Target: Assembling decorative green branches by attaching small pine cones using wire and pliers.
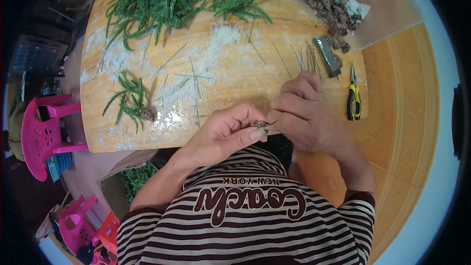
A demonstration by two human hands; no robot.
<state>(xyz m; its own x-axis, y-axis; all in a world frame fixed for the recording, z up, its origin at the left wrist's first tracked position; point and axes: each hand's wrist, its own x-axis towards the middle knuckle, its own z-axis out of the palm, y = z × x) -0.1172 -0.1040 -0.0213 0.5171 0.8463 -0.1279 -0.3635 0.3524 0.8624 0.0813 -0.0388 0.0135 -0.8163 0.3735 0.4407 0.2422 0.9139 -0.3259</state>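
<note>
The wooden table point(265, 29) was dusted with white powder point(223, 39). My striped shirt point(245, 238) bore large dark lettering point(250, 203) and a smaller line, upside down to me. My right hand point(306, 113) was curled closed, its grip hidden. Just beside it, my left hand point(228, 132) pinched a small pine cone point(257, 123), brown, pale-flecked, partly hidden, near the table's edge.

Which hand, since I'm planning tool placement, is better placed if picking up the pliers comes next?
The right hand, probably: it is closer to the yellow-and-black pliers lying at the right of the table. The left hand is farther away and pinches a small brown piece.
</note>
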